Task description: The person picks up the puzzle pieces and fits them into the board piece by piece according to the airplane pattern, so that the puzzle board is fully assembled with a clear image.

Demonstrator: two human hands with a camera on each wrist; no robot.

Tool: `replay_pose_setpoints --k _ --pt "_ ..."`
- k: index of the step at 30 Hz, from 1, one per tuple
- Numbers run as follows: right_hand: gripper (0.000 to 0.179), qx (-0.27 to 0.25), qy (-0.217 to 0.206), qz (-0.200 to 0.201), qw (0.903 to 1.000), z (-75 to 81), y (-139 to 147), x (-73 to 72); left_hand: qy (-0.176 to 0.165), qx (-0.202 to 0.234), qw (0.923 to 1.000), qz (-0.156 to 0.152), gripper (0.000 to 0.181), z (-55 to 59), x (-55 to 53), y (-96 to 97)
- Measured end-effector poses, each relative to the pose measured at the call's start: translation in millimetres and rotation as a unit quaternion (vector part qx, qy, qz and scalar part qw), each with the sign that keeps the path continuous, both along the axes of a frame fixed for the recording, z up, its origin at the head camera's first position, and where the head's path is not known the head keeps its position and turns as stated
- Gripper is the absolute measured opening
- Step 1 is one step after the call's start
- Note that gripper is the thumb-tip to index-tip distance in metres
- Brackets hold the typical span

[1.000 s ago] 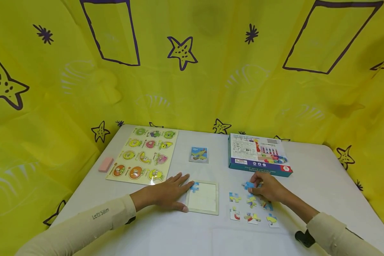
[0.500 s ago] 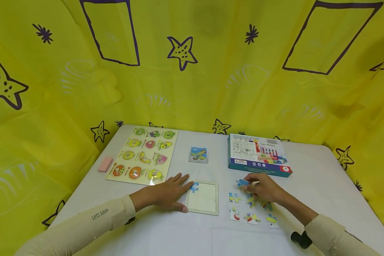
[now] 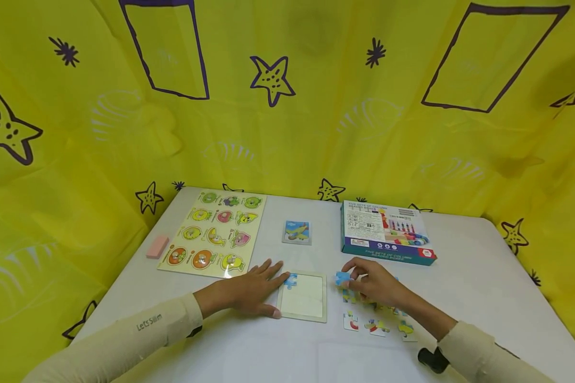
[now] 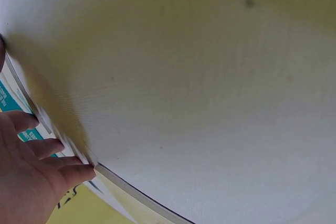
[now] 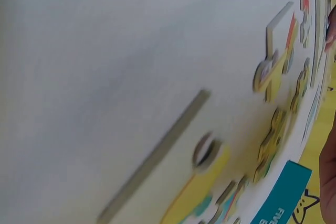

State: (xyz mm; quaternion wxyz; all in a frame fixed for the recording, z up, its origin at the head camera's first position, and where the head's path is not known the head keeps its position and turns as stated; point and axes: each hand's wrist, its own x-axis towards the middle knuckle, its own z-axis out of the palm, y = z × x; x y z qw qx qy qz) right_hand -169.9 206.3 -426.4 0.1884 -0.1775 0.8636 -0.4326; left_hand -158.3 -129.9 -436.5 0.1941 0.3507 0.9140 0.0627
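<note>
My right hand (image 3: 376,282) pinches a blue jigsaw piece (image 3: 342,278) between thumb and fingers, just right of a small puzzle tray (image 3: 303,318). Below that hand lie several loose jigsaw pieces (image 3: 376,326) in rows, some partly hidden by it. In the right wrist view, yellow-printed pieces (image 5: 278,51) lie on the white table. My left hand (image 3: 251,292) rests with fingers spread, index fingertip and thumb at the tray's left edge. A blue jigsaw piece (image 3: 291,280) sits in the tray's upper left corner.
A small airplane picture (image 3: 297,232) lies behind the tray. At the back right is a flat teal-edged box (image 3: 385,229). A fruit puzzle board (image 3: 227,247) and a pink block (image 3: 157,247) lie at the left. Yellow printed cloth (image 3: 287,133) hangs behind the table.
My right hand has lifted the blue jigsaw piece from the back of the loose pieces and carried it left toward the tray. My left hand has stayed in place.
</note>
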Motion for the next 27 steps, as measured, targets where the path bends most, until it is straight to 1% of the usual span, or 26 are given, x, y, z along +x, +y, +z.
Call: replay_pose_setpoints --k 4,9,14,19,27 --pt "0.028 -0.007 0.012 0.006 0.9999 -1.4 -8.7 0.4 0.001 -0.001 1.0 0.0 0.092 0.3 0.3 0.3" --pt "0.029 -0.014 0.001 0.007 0.9999 -3.1 -19.9 0.2 0.001 -0.002 1.0 -0.001 0.092 0.8 0.6 0.2" --pt "0.026 -0.033 0.009 0.027 0.999 -4.8 -30.6 0.3 -0.002 -0.002 1.0 0.002 0.092 2.8 1.4 0.3" --pt "0.028 -0.04 0.015 0.041 0.9983 -7.1 -40.4 0.2 0.003 -0.004 1.0 -0.001 0.092 3.0 2.1 0.3" --pt "0.024 -0.042 0.009 0.041 0.9982 -12.2 -49.2 -2.6 0.016 -0.009 0.9998 -0.005 0.091 0.8 0.5 0.5"
